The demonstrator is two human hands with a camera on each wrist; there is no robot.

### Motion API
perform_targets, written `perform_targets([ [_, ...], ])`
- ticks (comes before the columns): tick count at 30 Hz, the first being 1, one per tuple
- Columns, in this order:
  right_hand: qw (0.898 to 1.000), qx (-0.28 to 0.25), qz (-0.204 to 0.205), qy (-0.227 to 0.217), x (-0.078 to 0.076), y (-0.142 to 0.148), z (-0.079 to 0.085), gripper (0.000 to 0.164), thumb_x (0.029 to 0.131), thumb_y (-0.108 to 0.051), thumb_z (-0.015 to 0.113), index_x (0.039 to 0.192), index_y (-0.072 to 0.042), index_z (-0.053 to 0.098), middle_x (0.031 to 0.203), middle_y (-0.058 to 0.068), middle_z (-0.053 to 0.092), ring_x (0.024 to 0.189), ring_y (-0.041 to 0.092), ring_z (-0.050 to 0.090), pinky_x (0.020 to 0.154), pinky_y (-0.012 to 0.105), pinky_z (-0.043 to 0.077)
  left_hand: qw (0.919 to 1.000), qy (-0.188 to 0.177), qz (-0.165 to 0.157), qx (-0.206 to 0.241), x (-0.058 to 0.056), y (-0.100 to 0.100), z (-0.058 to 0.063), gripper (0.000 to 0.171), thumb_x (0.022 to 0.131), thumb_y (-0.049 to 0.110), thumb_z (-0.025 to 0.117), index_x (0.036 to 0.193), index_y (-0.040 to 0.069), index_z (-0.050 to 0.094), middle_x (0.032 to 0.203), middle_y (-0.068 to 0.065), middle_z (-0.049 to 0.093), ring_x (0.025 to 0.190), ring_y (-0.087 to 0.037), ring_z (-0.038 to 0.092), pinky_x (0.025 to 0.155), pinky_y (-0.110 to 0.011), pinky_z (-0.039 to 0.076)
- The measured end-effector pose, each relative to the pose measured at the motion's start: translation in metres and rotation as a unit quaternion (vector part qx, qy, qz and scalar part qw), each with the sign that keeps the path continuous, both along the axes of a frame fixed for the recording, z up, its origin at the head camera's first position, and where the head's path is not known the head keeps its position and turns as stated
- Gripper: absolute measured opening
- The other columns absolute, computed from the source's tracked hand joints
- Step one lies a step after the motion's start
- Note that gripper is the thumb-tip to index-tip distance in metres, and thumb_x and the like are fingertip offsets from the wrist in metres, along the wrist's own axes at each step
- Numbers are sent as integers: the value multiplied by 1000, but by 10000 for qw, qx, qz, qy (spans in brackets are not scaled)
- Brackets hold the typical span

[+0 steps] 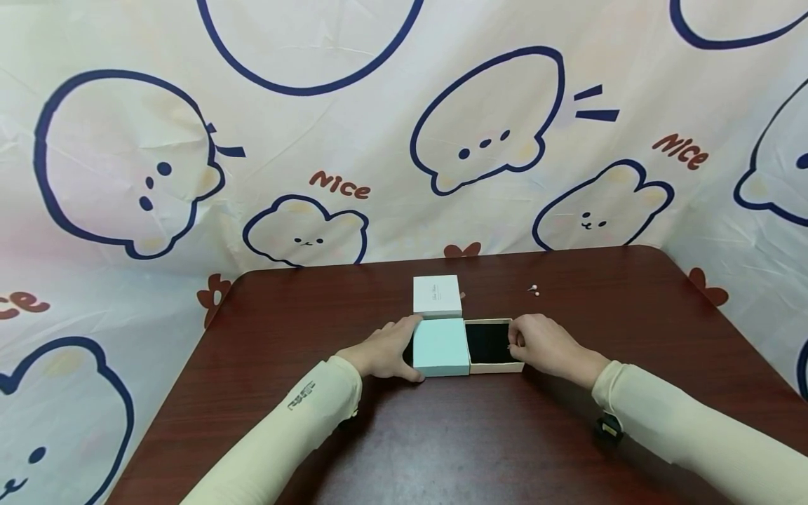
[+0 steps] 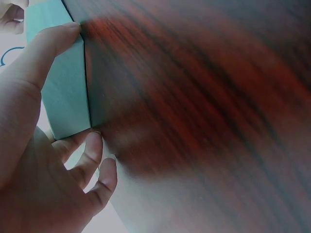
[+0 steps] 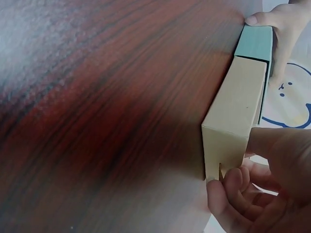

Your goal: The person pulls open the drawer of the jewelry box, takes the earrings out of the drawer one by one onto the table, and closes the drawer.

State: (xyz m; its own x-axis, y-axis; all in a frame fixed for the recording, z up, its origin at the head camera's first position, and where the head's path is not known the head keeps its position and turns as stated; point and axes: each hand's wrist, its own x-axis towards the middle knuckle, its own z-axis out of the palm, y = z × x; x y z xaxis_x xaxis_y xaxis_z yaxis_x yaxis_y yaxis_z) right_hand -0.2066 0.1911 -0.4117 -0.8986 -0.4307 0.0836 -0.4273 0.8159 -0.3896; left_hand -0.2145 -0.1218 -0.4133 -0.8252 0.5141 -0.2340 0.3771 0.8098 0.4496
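In the head view, a teal box sleeve [image 1: 442,347] lies on the table with a cream drawer [image 1: 497,368], lined in black, extending from its right side. My left hand [image 1: 388,348] grips the sleeve at its left end, thumb on the near edge and fingers at the far corner. At the drawer's right end is my right hand [image 1: 548,345], thumb and forefinger pinched over the black lining [image 1: 487,344] on a tiny shiny piece, mostly hidden. The right wrist view shows its other fingers [image 3: 233,180] curled beside a notch in the drawer's end wall.
A white lidded box [image 1: 437,294] with small print sits right behind the teal sleeve. Farther right on the brown table [image 1: 404,442] lie small earring-like pieces [image 1: 533,288]. A printed cloth [image 1: 391,140] hangs behind and beside the table.
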Motion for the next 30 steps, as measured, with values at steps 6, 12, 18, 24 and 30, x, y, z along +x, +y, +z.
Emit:
perform_targets([
  [6,9998,183,-56,55,0,-1,0,16,83,-6,71,73,-16,64,59,-7,52,54,7,45,49,25,35,10000,-9,-20,-4,0,0,1,110,80,41,85,161,10,18,163,-11,33,146,-36,37,118,-54,33],
  [12,9994,318,-55,154,1,-2,1,16,82,-7,70,71,-16,65,57,-8,51,53,6,44,47,25,35,10000,73,-59,-14,-1,0,0,109,79,41,86,160,10,20,160,-10,38,142,-35,41,116,-53,35],
  [18,9993,315,-24,180,1,-2,3,15,82,-5,70,71,-15,66,56,-9,51,51,5,43,46,24,35,9998,156,-98,38,-2,0,0,107,78,40,87,159,9,24,156,-11,42,137,-35,45,113,-52,38],
  [24,9995,245,42,182,1,0,2,12,83,-4,70,73,-12,69,57,-9,53,52,5,43,47,23,36,9999,112,-66,46,-2,1,0,108,77,40,87,159,9,23,158,-11,41,139,-35,43,114,-53,36],
  [30,9991,333,109,251,1,0,2,10,83,-5,71,75,-12,71,57,-10,52,53,4,44,49,23,36,9999,120,-69,15,-2,1,0,108,78,41,87,159,10,23,158,-11,40,139,-36,43,114,-53,36],
])
